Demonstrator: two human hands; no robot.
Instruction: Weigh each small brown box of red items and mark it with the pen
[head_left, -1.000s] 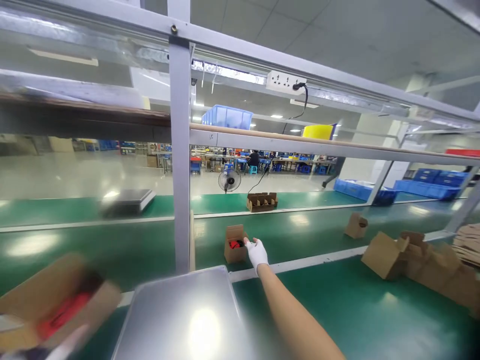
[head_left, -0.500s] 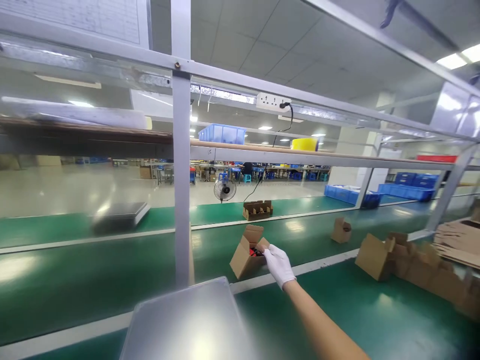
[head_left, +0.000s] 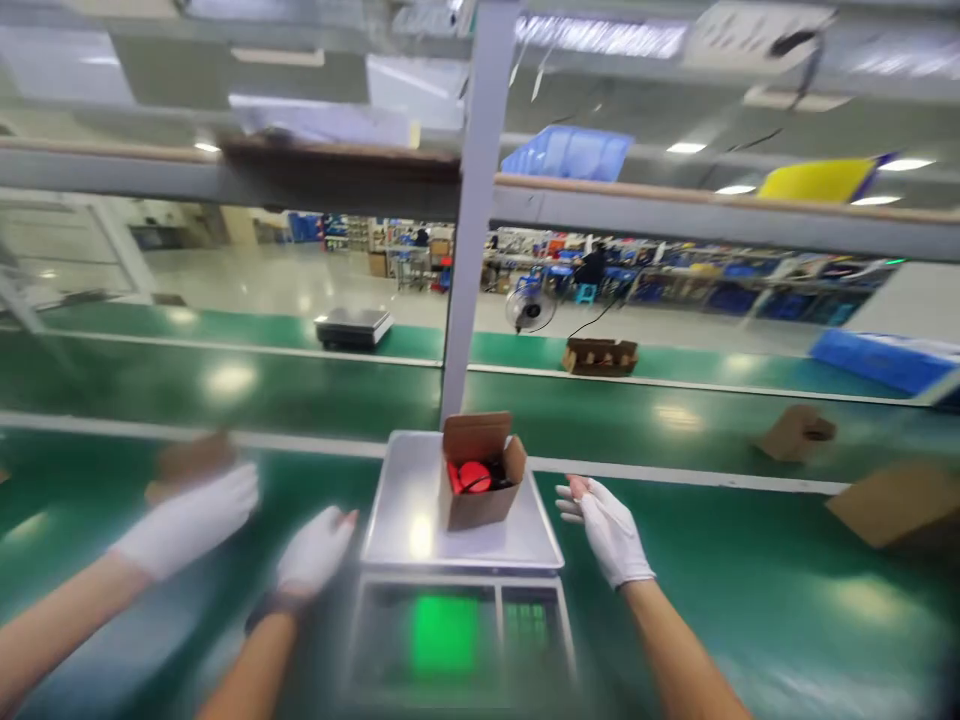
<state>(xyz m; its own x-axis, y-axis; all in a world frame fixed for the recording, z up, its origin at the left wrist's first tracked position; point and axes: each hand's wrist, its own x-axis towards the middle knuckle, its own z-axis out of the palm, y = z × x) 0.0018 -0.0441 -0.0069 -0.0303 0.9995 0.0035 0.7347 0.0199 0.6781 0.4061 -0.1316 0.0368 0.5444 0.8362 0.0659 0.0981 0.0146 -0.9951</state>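
On the silver plate of a weighing scale [head_left: 420,540] stands an open brown cardboard box [head_left: 480,512] with its flaps up. Inside it lies a round red thing [head_left: 474,476] with black parts whose kind I cannot make out. My right hand [head_left: 609,530], in a white glove with bare fingertips, is beside the plate's right side, fingers apart and empty. To the left of the scale is my left hand [head_left: 315,552], also gloved, with a dark band at the wrist. It is somewhat blurred, its fingers stretched toward the scale, with nothing seen in it. The green display [head_left: 444,635] is unreadable.
Another person's gloved hand [head_left: 195,515] is at the far left by a blurred brown box [head_left: 191,465]. More boxes [head_left: 896,500] stand to the right. A metal post [head_left: 469,220] rises behind the scale, and a shelf [head_left: 675,215] crosses above the green belt [head_left: 337,395].
The box has gone from the belt onto the scale plate, and my right hand has let go of it. My view has turned left and down; my left hand and another person's hand have appeared.
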